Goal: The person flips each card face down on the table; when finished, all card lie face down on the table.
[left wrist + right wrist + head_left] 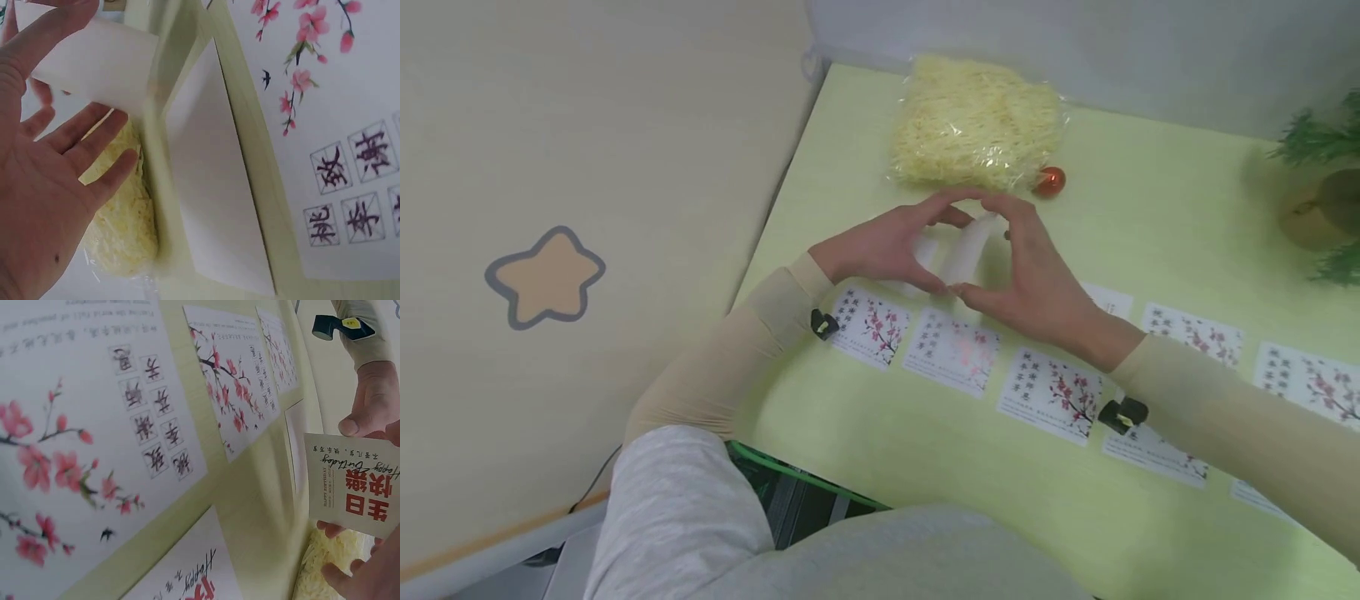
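Just in front of the clear bag of yellow shreds [973, 125], the left hand [891, 247] and right hand [1041, 287] are both pinching a birthday card [347, 478] between thumbs and fingers. Blossom-printed cards [1052, 392] are lying farther from the bag.

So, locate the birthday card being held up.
In the head view, the birthday card is right of centre, held between the left hand and right hand, just below the bag of yellow shreds.

Left grip [891, 247] and right grip [1043, 287] holding white card [968, 252], blossom-printed cards [1051, 396] nearby, red ball [1050, 182]
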